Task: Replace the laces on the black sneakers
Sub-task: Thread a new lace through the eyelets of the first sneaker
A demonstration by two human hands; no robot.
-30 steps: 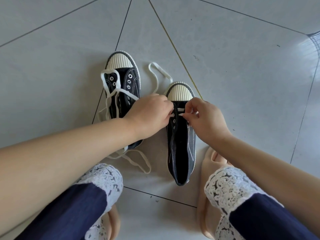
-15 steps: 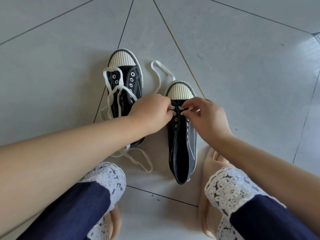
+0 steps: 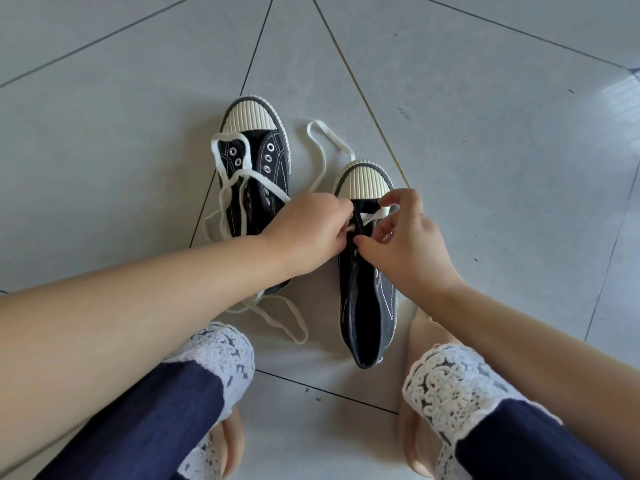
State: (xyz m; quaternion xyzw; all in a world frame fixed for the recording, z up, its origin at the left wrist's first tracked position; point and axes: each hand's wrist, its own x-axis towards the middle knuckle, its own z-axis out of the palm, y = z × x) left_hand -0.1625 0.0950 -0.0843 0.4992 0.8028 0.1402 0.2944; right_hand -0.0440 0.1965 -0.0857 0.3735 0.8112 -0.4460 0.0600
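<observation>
As lace (image 3: pixel 372 215) crosses sneaker (image 3: pixel 367 306), left hand (image 3: pixel 308 230), right hand (image 3: pixel 410 239) pinching ends

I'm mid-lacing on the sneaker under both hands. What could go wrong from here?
1. The white lace crosses only the toe-end eyelets of the sneaker being laced. With its tail looping past the toe, the ends may come out uneven.
2. The loose lace draped on the other sneaker lies beside the left hand and could snag.

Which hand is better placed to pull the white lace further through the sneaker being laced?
Probably the right hand: its fingers pinch the white lace just below the toe cap; the left hand curls at the opposite eyelet.
</observation>
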